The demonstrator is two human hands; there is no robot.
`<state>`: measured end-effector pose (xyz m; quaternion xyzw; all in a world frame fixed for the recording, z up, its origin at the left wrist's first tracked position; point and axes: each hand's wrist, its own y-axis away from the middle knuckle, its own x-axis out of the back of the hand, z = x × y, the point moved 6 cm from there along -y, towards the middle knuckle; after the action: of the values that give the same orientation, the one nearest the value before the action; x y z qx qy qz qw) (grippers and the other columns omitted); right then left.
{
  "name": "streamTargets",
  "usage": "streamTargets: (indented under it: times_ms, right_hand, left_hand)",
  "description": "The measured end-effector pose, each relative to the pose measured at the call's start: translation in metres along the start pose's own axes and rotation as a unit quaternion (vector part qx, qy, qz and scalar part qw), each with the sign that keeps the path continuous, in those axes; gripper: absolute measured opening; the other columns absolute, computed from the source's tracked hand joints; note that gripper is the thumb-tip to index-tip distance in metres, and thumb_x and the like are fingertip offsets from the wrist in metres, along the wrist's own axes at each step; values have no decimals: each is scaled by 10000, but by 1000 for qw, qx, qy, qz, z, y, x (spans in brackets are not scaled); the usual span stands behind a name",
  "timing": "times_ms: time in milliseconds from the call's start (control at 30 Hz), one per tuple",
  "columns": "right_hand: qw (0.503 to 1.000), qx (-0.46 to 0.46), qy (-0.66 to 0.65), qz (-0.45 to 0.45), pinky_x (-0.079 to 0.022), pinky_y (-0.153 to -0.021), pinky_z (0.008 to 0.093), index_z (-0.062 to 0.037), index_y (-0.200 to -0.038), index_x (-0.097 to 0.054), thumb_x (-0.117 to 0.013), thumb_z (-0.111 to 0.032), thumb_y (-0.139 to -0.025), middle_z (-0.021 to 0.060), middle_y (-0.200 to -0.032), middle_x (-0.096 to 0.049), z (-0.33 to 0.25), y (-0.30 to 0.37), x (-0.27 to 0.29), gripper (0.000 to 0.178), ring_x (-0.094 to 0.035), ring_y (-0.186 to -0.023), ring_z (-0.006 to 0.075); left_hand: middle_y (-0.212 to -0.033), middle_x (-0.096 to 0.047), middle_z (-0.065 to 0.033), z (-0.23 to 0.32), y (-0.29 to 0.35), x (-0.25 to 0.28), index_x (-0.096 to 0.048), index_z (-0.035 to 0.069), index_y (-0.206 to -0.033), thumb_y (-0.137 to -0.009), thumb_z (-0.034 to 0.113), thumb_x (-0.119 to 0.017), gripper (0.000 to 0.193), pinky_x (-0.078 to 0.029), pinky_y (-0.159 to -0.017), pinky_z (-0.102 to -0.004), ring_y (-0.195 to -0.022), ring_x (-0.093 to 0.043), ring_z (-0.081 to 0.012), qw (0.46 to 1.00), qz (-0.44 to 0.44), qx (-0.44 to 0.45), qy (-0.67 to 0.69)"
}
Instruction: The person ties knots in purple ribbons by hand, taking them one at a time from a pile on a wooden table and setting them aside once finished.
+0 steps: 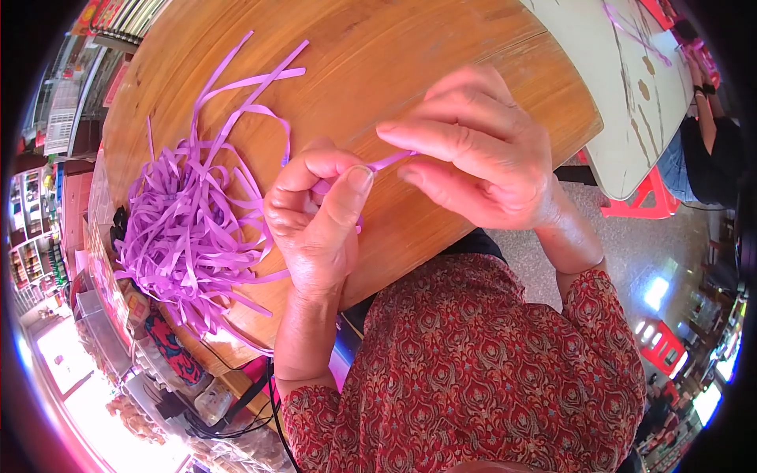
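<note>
In the head view, find a narrow purple strip (pixel 388 162) held in the air above the wooden table (pixel 347 87), toward the near edge of the surface. Pinched between thumb and forefinger of the left hand (pixel 311 217), with the remaining fingers of that hand curled in. Runs from there across a small gap to the right hand (pixel 489 150), and disappears beneath its fingers. Cannot tell whether clasped there; can make out only thumb and forefinger standing apart, the fingers loosely extended.

Looks very light, flat and limp, perhaps ribbon or thin plastic band, with a slight sheen. Would probably bend and twist at the least push, slide a little between smooth fingertips, and crease sooner than snap. Best taken hold of flat, between thumb and fingertip, with a second grip just beside the first to keep the short span from curling.

Along the left edge of the surface, see a pile of purple strips (pixel 185 221), loosely heaped and tangled, with several long ends trailing toward the far edge. Would likely snag if drawn from the middle; better lifted by a free end.

Beyond the left edge, notice what seems a translucent plastic container (pixel 102 339), contents too blurred to name; farther out, shelves (pixel 31 272) bearing small, indistinct goods. Past the right corner, see a pale table (pixel 583 47) with dark veining.
</note>
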<state>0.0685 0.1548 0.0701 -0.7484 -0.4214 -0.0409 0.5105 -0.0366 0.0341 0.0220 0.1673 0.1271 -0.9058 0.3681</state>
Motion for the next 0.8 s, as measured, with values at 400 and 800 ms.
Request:
streamTargets:
  times_ms: [400, 800]
  right_hand:
    - [1000, 1, 20, -21, -433, -616, 309, -5, -820, -648, -721, 30, -614, 64, -706, -581, 8, 5, 9, 222, -539, -667, 217]
    - [990, -87, -90, -57, -459, -682, 327, -7, -1014, -647, -754, -76, -668, 72, -839, -620, 23, 14, -7, 368, -573, -775, 228]
  left_hand:
    - [-698, -524, 22, 6, 0, 5, -617, 2, -783, -763, -93, -633, 98, -321, -525, -164, -584, -419, -19, 999, 11, -3, -43]
    - [-773, -570, 10, -3, -3, 5, -631, 3, -848, -781, -66, -651, 98, -371, -572, -176, -647, -485, -43, 999, 37, 24, 14]
